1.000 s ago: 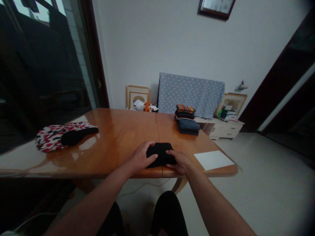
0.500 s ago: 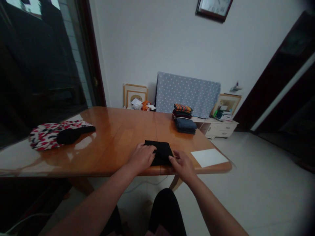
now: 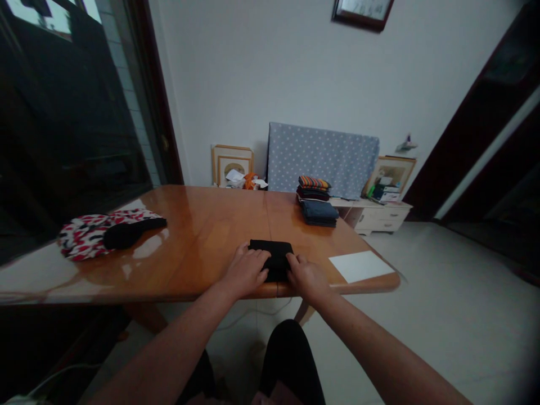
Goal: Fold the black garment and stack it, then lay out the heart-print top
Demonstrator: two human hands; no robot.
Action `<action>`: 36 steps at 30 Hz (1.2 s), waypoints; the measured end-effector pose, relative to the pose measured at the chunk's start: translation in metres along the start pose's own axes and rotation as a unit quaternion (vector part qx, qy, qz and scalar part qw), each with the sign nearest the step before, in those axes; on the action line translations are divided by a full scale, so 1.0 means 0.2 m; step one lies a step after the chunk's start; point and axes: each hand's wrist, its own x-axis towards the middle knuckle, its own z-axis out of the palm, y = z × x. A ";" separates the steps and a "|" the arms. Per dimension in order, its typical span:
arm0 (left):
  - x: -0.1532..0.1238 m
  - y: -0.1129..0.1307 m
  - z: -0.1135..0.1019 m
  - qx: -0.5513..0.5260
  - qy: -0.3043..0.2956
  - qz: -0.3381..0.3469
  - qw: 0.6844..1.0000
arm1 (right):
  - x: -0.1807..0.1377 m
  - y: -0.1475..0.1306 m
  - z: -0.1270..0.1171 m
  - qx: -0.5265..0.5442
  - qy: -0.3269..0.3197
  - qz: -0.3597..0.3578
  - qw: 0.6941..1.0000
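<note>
Wall picture (image 3: 363,12) cut off by top edge.

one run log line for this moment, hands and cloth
left hand: flat on black folded cloth | right hand: on cloth's right edge | cloth: near edge of wooden table | white sheet: right of cloth

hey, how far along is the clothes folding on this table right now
Looks done: a stack of folded clothes sits at the table's far edge. In hand: the left hand and right hand both rest flat on a folded black garment at the near edge. Probably left: the red and white patterned cloth and a dark piece lie loose at the left.
</note>
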 end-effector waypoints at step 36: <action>-0.21 -0.03 0.00 0.119 -0.108 0.046 0.986 | -0.17 -0.07 -0.04 0.154 0.166 -0.097 0.969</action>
